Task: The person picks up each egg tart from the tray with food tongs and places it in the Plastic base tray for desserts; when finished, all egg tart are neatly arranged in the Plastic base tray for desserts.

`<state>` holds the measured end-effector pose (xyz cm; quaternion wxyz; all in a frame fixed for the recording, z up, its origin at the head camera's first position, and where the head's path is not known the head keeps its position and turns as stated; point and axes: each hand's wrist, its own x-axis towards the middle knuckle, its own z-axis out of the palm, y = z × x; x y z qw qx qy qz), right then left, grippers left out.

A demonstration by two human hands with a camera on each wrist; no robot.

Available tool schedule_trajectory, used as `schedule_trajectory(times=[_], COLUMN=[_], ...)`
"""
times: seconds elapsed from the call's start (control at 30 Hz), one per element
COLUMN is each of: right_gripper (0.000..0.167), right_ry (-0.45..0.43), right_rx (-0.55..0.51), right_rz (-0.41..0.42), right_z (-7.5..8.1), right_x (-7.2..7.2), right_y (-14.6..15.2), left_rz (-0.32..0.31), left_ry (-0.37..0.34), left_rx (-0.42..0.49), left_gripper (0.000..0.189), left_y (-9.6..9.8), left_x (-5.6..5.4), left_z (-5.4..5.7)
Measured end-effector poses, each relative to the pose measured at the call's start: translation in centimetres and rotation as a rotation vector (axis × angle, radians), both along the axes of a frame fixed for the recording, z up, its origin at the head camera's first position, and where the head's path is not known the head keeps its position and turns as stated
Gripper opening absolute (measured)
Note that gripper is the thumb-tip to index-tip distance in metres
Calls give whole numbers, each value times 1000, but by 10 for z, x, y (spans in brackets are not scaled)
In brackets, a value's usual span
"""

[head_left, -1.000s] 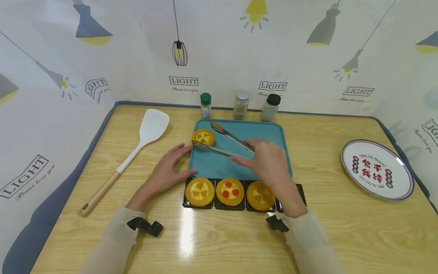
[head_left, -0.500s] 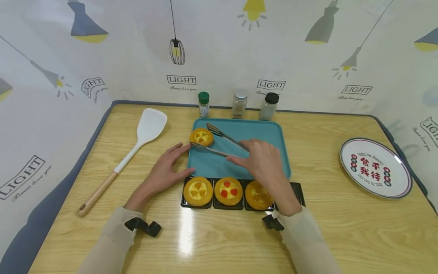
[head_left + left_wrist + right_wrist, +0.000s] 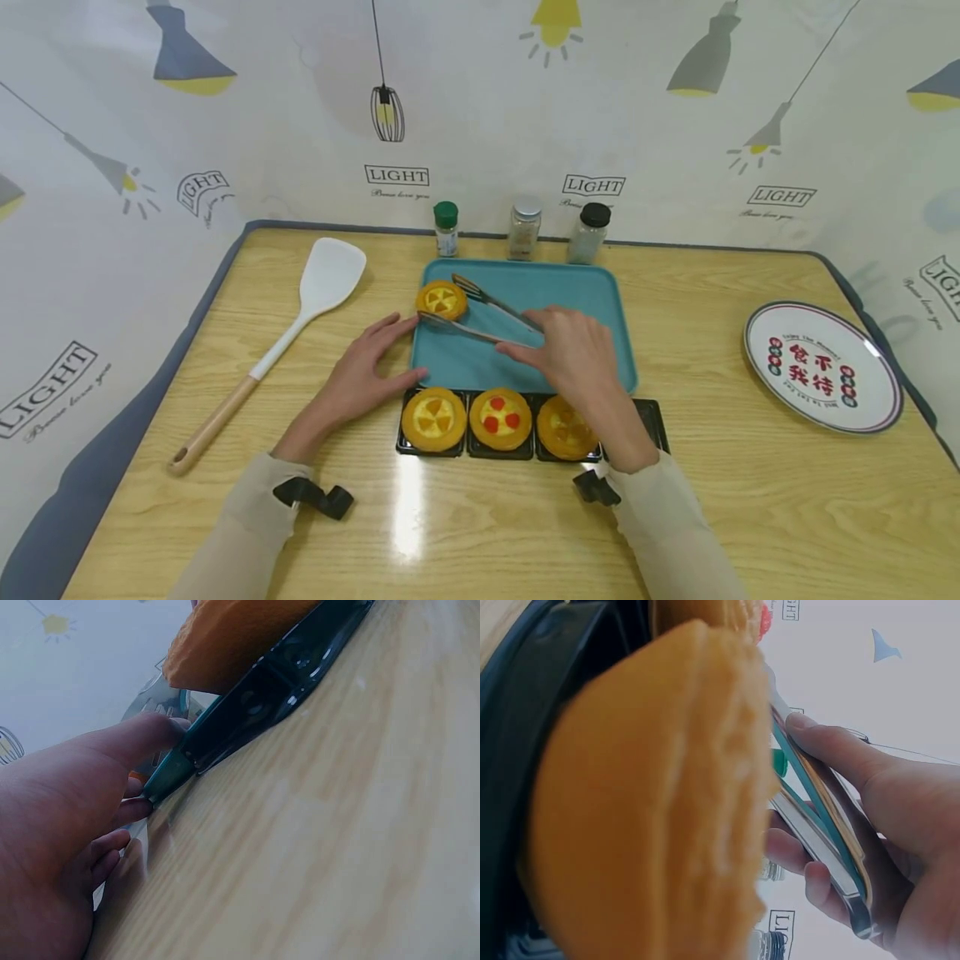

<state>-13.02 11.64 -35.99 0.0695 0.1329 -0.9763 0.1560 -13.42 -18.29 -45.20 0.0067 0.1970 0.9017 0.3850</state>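
My right hand (image 3: 577, 346) grips metal tongs (image 3: 498, 308) over the teal tray (image 3: 525, 367). The right wrist view shows the thumb on one arm of the tongs (image 3: 832, 825) and fingers curled at the other. Spread apart, their tips reach to the right and near side of an egg tart (image 3: 441, 300) with orange fruit wedges, at the tray's left edge. My left hand (image 3: 367, 367) has its thumb and fingers spread along the tray's left rim, touching it. Below the tray, a black plastic holder (image 3: 651, 412) bears several tarts, one of them a tart with red pieces (image 3: 501, 418).
A white spatula (image 3: 330, 271) with a wooden handle lies left of the tray. An oval plate (image 3: 825, 367) is at the right. Behind the tray stand a green-capped bottle (image 3: 446, 229), a silver-capped jar (image 3: 524, 229) and a black-capped jar (image 3: 588, 233).
The whole head view has shifted slightly left and up. Both hands, the tongs and the tart hold nearly the same positions on the tray.
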Motion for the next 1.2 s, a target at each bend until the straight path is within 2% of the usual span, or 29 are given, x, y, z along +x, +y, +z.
schedule_trajectory(times=[0.53,0.8,0.9,1.03,1.1,1.2], right_gripper=[58,55,53,56,55,49], right_ry=[33,122,221,374,408,412], right_rx=[1,-22,-44,-90,-116,-145], right_rz=[25,49,98,186,212,204], right_z=[-4,4,8,13,17,26], right_x=[3,6,10,20,29,49], right_y=[1,11,28,67,93,133], left_rz=[0,4,2,13,15,11], left_ry=[-8,-2,3,-3,-10,-17], left_rx=[-7,-11,-12,-19,-18,-11], left_gripper=[77,77,77,78,78,78], left_y=[0,-1,0,0,1,2], left_x=[3,3,1,0,0,0], left_z=[-3,-4,-4,0,1,1])
